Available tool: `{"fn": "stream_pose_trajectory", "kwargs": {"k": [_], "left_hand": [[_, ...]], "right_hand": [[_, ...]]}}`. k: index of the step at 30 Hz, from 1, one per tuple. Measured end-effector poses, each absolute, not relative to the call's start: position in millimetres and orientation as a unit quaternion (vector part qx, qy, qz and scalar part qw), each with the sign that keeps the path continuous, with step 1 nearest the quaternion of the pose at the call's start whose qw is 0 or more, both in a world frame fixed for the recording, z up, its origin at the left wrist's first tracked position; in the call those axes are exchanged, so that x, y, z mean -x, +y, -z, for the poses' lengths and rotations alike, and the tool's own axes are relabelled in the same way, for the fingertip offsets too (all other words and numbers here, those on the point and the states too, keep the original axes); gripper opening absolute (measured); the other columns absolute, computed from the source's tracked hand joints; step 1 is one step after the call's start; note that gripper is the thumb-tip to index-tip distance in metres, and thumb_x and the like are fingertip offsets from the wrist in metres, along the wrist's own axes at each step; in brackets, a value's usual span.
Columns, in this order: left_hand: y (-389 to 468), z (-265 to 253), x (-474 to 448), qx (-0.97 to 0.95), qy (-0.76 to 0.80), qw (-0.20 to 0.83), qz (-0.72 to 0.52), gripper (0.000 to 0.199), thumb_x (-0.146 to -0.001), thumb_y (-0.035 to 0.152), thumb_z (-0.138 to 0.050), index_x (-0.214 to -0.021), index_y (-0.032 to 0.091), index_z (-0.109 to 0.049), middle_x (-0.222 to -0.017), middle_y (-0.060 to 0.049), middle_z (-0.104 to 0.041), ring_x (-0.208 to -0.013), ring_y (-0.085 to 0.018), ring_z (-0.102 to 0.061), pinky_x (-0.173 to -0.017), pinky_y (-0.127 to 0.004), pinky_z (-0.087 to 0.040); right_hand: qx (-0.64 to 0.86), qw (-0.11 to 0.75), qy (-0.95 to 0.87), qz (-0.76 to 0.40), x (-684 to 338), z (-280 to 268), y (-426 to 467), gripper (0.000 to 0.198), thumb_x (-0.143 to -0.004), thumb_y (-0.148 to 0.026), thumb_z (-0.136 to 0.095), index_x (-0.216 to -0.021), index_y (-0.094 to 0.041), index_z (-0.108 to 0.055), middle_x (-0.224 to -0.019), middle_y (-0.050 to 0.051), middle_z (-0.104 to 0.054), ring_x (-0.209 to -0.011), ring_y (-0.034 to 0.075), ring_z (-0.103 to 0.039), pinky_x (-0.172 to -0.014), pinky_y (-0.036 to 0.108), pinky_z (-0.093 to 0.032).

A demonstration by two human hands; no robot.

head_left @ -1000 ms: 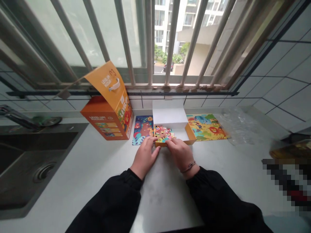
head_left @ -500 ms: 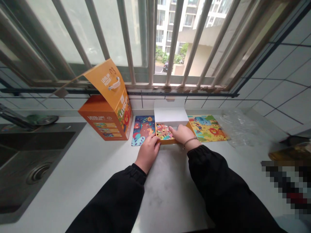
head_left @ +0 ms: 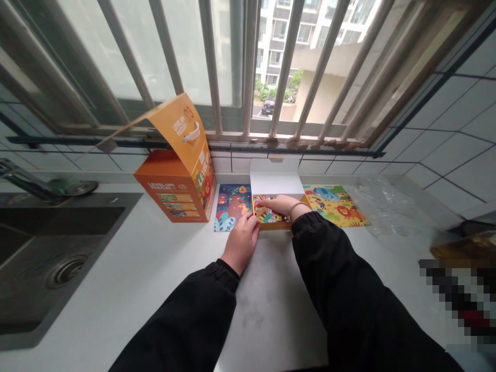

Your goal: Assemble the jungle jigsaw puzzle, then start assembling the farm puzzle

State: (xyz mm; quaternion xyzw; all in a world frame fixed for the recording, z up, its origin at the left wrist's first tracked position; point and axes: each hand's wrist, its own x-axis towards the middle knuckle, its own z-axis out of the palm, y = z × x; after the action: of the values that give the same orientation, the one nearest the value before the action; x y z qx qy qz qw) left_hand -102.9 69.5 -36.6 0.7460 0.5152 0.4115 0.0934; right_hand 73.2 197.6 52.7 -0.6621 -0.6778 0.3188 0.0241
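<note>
- The left hand [head_left: 242,240], fingers bent, touches the near left corner of a shallow orange cardboard box [head_left: 274,226]; grip unclear.
- The right hand [head_left: 279,204] lies over multicoloured flat puzzle pieces [head_left: 264,215] inside; opening and hold hidden.

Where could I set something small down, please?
Bare counter lies between the sink and left sleeve, between it and the right sleeve, and between that and the yellow sheet. The back is crowded: orange carton, blue sheet, open box with left hand and right hand, clear plastic.
</note>
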Motion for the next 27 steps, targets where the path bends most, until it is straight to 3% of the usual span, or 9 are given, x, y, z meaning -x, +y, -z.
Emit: {"fn": "stream_pose_trajectory", "kwargs": {"k": [11, 22, 27], "left_hand": [[67.7, 34.4, 101.9, -0.743, 0.517, 0.094, -0.414, 0.013, -0.102, 0.011, -0.065, -0.108, 0.022, -0.066, -0.124, -0.012, -0.07, -0.12, -0.029, -0.071, -0.105, -0.045, -0.061], [67.9, 37.8, 102.3, -0.743, 0.521, 0.093, -0.41, 0.013, -0.103, 0.012, -0.062, -0.109, 0.023, -0.066, -0.126, -0.012, -0.069, -0.122, -0.029, -0.069, -0.107, -0.046, -0.06], [67.8, 36.6, 103.1, -0.745, 0.519, 0.093, -0.409, 0.015, -0.102, 0.011, -0.062, -0.11, 0.023, -0.067, -0.127, -0.012, -0.069, -0.121, -0.028, -0.069, -0.106, -0.046, -0.06]], "right_hand": [[0.634, 0.086, -0.64, -0.425, -65.4, -40.5, 193.8, 0.039, -0.09, -0.054, -0.082, -0.1, -0.017, -0.084, -0.091, 0.006, -0.082, -0.078, 0.018, -0.072, -0.067, 0.024, -0.052], [0.639, 0.155, -0.639, -0.398, -54.3, -38.9, 178.5, 0.027, -0.088, -0.042, -0.083, -0.099, -0.017, -0.083, -0.089, 0.004, -0.08, -0.078, 0.015, -0.069, -0.067, 0.022, -0.049], [0.649, 0.147, -0.628, -0.404, -57.2, -39.4, 183.0, 0.033, -0.088, -0.047, -0.084, -0.1, -0.016, -0.082, -0.083, 0.005, -0.079, -0.073, 0.016, -0.069, -0.064, 0.022, -0.051]]}}
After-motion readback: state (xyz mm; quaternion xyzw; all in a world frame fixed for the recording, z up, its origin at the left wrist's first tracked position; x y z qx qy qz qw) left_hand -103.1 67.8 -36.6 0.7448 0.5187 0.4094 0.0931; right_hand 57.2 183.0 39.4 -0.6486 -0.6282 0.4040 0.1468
